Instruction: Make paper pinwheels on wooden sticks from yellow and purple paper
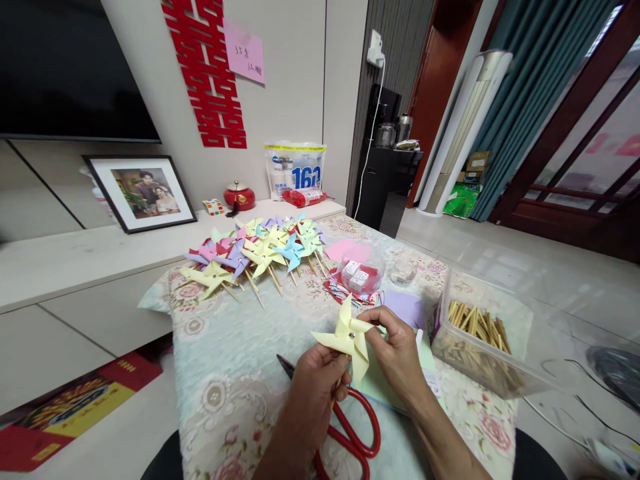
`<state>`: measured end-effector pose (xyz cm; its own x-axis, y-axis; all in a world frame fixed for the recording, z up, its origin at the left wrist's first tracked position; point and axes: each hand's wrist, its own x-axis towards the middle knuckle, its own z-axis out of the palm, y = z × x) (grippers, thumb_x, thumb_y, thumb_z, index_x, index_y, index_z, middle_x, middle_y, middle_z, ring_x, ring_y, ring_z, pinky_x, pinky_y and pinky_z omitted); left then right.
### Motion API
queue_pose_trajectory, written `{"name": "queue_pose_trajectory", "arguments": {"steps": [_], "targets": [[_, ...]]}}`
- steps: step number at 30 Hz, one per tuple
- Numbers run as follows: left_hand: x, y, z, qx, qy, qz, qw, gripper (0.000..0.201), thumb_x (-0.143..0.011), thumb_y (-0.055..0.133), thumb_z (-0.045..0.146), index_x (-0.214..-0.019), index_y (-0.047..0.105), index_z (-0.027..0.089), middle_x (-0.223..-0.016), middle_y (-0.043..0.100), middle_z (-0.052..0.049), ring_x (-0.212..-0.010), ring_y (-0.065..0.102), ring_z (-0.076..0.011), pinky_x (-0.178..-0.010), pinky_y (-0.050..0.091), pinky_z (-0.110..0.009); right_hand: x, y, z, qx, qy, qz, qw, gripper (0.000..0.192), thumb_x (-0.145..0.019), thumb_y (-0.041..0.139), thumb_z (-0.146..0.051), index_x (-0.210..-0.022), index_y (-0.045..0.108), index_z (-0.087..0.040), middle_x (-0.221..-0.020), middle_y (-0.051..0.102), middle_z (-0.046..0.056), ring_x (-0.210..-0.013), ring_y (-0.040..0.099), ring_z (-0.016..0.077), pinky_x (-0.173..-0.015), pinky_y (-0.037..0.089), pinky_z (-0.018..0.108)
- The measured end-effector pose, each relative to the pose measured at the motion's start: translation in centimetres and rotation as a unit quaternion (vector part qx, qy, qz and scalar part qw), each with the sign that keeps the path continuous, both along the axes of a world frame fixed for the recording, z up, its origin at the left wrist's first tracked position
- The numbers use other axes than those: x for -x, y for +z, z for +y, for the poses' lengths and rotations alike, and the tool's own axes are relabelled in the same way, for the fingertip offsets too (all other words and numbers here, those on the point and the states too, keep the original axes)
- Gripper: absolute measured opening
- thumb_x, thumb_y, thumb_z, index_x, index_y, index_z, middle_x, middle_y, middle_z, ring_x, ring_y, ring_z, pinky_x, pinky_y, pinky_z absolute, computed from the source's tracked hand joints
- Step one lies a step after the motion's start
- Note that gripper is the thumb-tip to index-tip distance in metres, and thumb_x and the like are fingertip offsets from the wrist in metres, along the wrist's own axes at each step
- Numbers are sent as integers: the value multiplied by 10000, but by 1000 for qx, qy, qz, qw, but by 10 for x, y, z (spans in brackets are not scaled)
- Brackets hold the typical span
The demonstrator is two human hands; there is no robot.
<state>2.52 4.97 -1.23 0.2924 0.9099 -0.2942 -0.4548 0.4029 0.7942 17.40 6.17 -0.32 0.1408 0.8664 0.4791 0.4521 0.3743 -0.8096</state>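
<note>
Both hands hold one pale yellow paper pinwheel [347, 338] above the counter [230, 373], left hand [313, 393] clenched on its stick, right hand [397, 353] pinching a light, crushable blade, best held by the stick.

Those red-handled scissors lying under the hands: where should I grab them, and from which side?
Take the scissors by the red handle loops, coming from the near edge of the table. The loops lie toward the person and are largely clear, while the blades point away, running under the left hand that holds the yellow pinwheel. Only the blade tip shows there.
</note>
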Motion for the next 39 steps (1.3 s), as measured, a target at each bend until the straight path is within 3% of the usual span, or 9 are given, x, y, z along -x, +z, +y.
{"name": "queue_pose_trajectory", "arguments": {"steps": [6, 16, 24, 28, 32, 36, 39], "targets": [[-1, 3, 1, -1, 6, 3, 1000, 234, -602, 797, 251, -738, 650, 130, -607, 552, 25, -485, 399, -60, -425, 269, -192, 0, -3, 1, 46, -2, 21, 999, 191, -850, 541, -176, -942, 703, -219, -938, 732, 22, -858, 655, 203, -804, 479, 313], [-3, 3, 1, -12, 2, -2, 1000, 194, -603, 776, 213, -703, 629, 136, -590, 523, 41, -470, 369, -49, -414, 259, -182, 0, -2, 3, 88, 35, 126, 987, 99, -789, 633, -204, -834, 721, -204, -825, 735, 7, -795, 672, 203, -750, 507, 292], [-3, 2, 1, -6, -2, 8, 1000, 226, -588, 788, 243, -731, 656, 130, -591, 539, 32, -460, 372, -53, -417, 260, -193, 0, -4, 5, 101, 30, 135, 985, 110, -765, 652, -214, -819, 746, -207, -829, 764, 21, -786, 684, 216, -748, 513, 316], [-4, 4, 2, -8, 16, 9, 1000, 244, -581, 785, 284, -727, 662, 132, -575, 517, 39, -468, 345, -57, -425, 256, -198, -2, -6, 5, 99, 39, 144, 984, 218, -787, 625, -223, -961, 757, -224, -960, 775, 45, -901, 696, 241, -845, 521, 375], [-3, 2, 4, -29, 56, 71, 995, 216, -637, 736, 305, -766, 665, 147, -521, 465, 61, -449, 310, -68, -440, 235, -213, -4, -4, 3, 41, 23, 113, 992, 314, -830, 621, -229, -1129, 715, -255, -1178, 714, 74, -1109, 637, 266, -968, 473, 441], [-2, -3, 2, -119, 104, 204, 966, 104, -734, 668, 283, -763, 658, 184, -559, 481, 42, -502, 379, -110, -513, 292, -238, -1, 2, -2, -11, 26, 65, 997, 169, -861, 638, -237, -1004, 726, -261, -1273, 651, 83, -1225, 570, 272, -1067, 393, 471], [-3, -2, -1, -221, 142, 314, 913, 110, -790, 594, 231, -685, 608, 205, -694, 557, -14, -638, 488, -168, -623, 363, -279, 3, 3, -4, 0, 25, 41, 999, 96, -856, 681, -286, -935, 723, -252, -1265, 647, 98, -1221, 564, 287, -1047, 395, 480]]}}
